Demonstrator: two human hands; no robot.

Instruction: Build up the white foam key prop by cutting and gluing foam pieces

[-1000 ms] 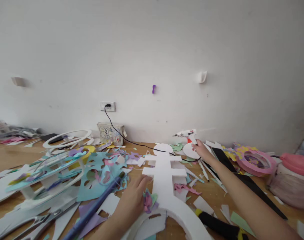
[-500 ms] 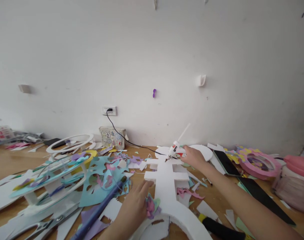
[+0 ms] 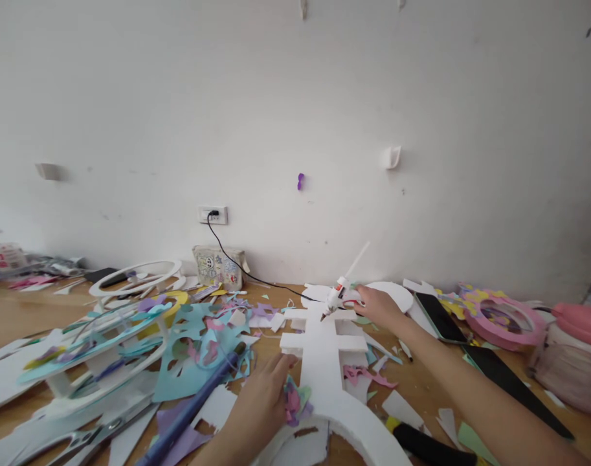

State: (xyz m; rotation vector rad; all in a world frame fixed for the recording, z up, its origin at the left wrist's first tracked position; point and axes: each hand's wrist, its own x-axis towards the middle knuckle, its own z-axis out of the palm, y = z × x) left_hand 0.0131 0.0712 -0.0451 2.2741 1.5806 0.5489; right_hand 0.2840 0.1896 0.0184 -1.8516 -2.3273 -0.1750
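White glue gun [image 3: 340, 296] with red trigger, white foam cross [image 3: 324, 349], teal cut-out sheet [image 3: 193, 353], pink ring [image 3: 501, 320], black cord [image 3: 237, 262], tan wooden surface [image 3: 13, 314].

Foam cross piece [image 3: 324, 343]: white, matt, thick-cut. Glue gun [image 3: 341, 294]: white glossy plastic. Desk [image 3: 13, 314]: smooth wood. Scraps [image 3: 198, 336]: coloured matt paper.

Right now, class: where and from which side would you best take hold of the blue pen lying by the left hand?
Probably mid-barrel on the blue pen, coming from above: it lies flat and slanted on paper scraps, its long sides exposed beside the left hand.
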